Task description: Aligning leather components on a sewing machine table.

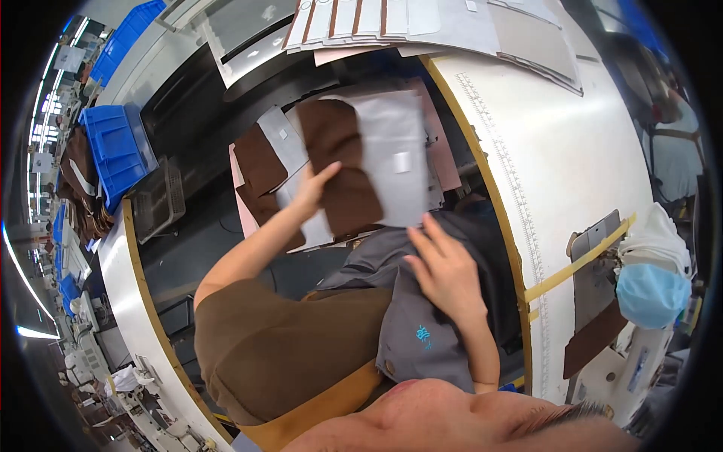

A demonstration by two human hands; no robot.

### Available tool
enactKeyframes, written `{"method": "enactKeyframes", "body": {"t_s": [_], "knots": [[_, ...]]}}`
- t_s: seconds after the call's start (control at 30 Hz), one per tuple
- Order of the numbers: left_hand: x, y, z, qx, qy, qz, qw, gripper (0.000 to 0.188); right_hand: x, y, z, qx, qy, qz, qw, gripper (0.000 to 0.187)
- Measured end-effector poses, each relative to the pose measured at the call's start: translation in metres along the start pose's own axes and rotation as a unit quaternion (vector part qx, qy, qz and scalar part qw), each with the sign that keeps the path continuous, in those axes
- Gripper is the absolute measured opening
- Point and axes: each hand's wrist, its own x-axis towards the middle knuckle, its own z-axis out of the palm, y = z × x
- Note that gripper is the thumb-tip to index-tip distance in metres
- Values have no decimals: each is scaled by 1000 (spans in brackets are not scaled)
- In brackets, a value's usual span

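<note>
A flat sheet with a pale grey half (393, 151) and dark brown fabric pieces (339, 151) on its left side hangs in front of me, slightly blurred. My left hand (310, 194) grips its left edge, thumb across the brown fabric. Fingers spread, my right hand (449, 271) is just below the sheet's lower right corner, with nothing in it; whether a fingertip touches the corner I cannot tell. Behind the held sheet lies another brown and pale piece (260, 160), with a pink sheet (440, 143) showing past the right edge.
At the right runs a white table (489, 87) with a ruler strip and wooden edge. A stack of pale sheets (444, 34) lies at its far end. Nearer are a phone (599, 233), yellow tape (580, 260) and a blue face mask (654, 294). Blue bins (113, 147) stand at the left.
</note>
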Motion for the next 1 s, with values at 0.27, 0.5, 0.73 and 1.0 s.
{"method": "enactKeyframes", "body": {"t_s": [0.27,0.5,0.73,1.0], "knots": [[1,-80,-183,160,173,-27,972,47,-119,35,-108,-56,295,301,905,19],[-5,-82,-138,640,392,-8,660,42,-205,51,-139,-258,329,407,813,21],[41,-123,-198,301,310,-30,901,50,-258,69,-155,-213,334,498,771,26],[34,-73,-111,456,497,-1,739,55,-279,95,-165,-168,303,490,800,12]]}}
